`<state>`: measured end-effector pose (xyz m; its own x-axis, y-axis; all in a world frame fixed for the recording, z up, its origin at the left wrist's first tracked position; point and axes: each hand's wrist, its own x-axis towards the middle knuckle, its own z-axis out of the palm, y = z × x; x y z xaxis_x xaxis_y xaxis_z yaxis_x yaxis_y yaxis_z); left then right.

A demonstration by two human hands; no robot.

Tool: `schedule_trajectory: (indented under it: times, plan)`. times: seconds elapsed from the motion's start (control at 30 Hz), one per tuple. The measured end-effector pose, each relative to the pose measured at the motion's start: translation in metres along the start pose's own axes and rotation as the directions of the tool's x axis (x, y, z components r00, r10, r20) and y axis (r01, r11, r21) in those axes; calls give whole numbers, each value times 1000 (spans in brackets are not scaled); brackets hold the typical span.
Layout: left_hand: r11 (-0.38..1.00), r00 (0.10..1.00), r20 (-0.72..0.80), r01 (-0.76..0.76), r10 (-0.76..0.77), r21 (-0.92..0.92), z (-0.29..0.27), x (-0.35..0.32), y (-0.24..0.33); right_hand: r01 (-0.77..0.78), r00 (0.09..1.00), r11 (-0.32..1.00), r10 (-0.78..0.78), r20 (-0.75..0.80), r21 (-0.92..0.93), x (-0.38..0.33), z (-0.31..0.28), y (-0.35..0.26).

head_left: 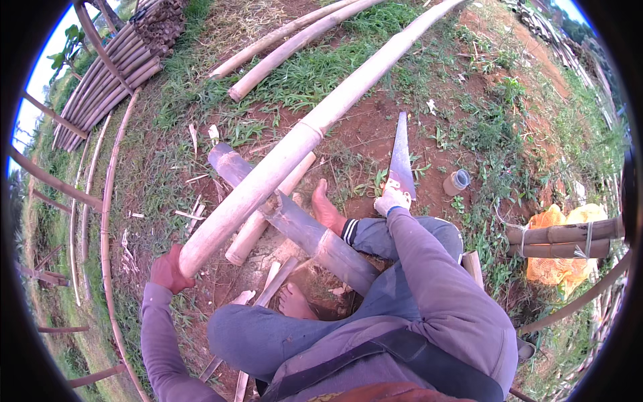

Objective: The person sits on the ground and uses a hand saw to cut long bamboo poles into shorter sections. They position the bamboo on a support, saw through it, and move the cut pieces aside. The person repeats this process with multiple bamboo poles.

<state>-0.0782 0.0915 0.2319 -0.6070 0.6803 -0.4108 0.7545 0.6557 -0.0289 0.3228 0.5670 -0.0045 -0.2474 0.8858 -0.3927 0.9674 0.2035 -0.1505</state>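
My left hand [169, 269] grips the near end of a long pale bamboo pole [315, 124] that runs up to the far right. The pole rests across a thicker grey bamboo log [295, 222] lying on the red soil. My right hand [390, 199], in a light glove, holds the handle of a hand saw [401, 155] whose blade points away from me, to the right of the pole. My two bare feet [326, 208] sit beside the grey log, one on each side of it. A short bamboo offcut [258, 221] lies under the pole.
Two more long bamboo poles [288, 40] lie in the grass beyond. A stack of bamboo [110, 70] sits at the far left, with thin canes along the left edge. A small round can [457, 181], bundled bamboo pieces [566, 238] and a yellow bag [559, 268] lie to the right.
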Motion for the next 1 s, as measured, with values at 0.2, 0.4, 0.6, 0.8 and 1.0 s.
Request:
schedule_trajectory:
  times: [0.2, 0.4, 0.6, 0.8, 1.0]
  plan:
    - [995, 992, 93, 83, -88, 56, 118, 4, -46, 218, 962, 975, -209, -176, 33, -45, -11, 15]
    - [973, 960, 167, 215, -227, 86, 118, 26, -50, 321, 904, 926, -362, -226, -197, -100, -19, 8]
    - [992, 992, -55, 115, -112, 50, 116, 35, -2, 239, 956, 946, -268, -117, -217, -80, -10, 0]
    - [991, 972, -231, 18, -48, -129, 135, 54, 28, 76, 997, 987, -78, -8, -143, -12, -4, 12]
    - [965, 989, -108, 67, -97, -254, 123, 90, 57, 45, 988, 966, -6, 152, -253, 20, 10, 20]
